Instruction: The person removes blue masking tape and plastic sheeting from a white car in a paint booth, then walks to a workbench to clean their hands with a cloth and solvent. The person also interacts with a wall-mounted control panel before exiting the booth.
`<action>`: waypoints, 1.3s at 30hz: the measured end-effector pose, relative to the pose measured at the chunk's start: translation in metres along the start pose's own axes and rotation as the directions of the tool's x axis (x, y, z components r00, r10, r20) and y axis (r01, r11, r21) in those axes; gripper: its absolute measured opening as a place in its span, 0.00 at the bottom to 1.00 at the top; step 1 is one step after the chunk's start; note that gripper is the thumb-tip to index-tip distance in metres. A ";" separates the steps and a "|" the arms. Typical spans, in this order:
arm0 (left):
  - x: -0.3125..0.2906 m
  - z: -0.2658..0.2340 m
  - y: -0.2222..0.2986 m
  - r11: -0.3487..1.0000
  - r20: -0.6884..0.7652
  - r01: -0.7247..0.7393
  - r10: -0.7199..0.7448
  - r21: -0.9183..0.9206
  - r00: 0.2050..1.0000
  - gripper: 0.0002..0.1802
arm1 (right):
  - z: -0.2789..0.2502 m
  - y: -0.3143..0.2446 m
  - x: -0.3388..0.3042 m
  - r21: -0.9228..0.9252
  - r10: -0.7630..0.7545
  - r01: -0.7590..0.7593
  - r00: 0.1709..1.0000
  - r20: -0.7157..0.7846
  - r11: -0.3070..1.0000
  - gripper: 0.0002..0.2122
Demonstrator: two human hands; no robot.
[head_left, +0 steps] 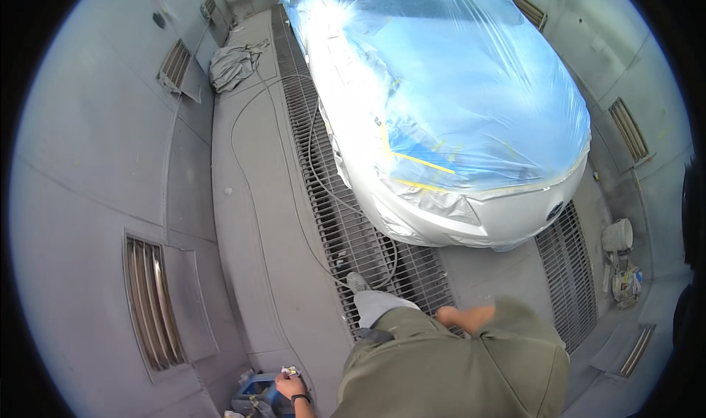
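Observation:
Low on the left, my left hand (286, 385), with a dark band on its wrist, is closed on a small crumpled white-and-yellow scrap (292, 372). Whether that scrap is paper, tape or cloth I cannot make out. Right beside this hand stands a blue container (254, 393) with clear plastic and other items in it. My right hand (446, 316) hangs just past the hem of my olive-green top, over the floor grating; its fingers are too small and hidden to read. Ahead is a car (441, 219) with a white front, largely covered by blue masking film (478, 87) edged with yellow tape.
A thin hose (254, 197) loops over the floor and the metal grating (323, 190) left of the car. A grey crumpled cover (235, 66) lies by the left wall. At right are a white bucket (618, 235) and a plastic bag (626, 284). Louvred vents (154, 300) line the walls.

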State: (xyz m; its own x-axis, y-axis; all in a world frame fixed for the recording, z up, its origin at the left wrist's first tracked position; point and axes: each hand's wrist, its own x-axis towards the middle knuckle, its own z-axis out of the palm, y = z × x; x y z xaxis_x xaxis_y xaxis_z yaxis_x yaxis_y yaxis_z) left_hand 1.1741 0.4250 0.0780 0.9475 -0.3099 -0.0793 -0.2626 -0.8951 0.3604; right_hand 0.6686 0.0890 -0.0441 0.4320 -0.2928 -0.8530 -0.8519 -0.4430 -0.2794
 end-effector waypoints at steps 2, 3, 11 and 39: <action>0.042 -0.009 0.015 0.997 -0.003 -0.013 0.013 0.081 1.000 0.10 | -0.058 -0.038 0.033 0.097 -0.037 0.039 0.999 -0.025 0.994 0.23; 0.067 -0.011 0.024 0.997 -0.001 -0.032 0.032 0.073 0.999 0.11 | -0.094 -0.058 0.053 -0.067 -0.137 0.133 0.989 -0.049 0.989 0.21; 0.277 0.029 0.097 0.991 0.088 -0.048 0.037 0.127 0.995 0.09 | -0.263 -0.129 0.122 0.471 0.283 -0.089 0.889 -0.360 0.878 0.19; 1.105 0.103 0.605 0.781 0.305 -0.607 0.548 0.148 0.779 0.08 | -0.741 -0.372 0.451 0.731 0.410 -0.220 0.908 -0.089 0.645 0.17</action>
State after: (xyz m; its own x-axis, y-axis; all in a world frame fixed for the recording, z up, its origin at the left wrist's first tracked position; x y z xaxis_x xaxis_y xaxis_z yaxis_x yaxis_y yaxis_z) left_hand 2.0433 -0.4923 0.1125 0.5388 -0.8294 -0.1476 -0.8070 -0.5584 0.1921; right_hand 1.4002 -0.5063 0.0019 0.0693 -0.5225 -0.8498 -0.8614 0.3983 -0.3152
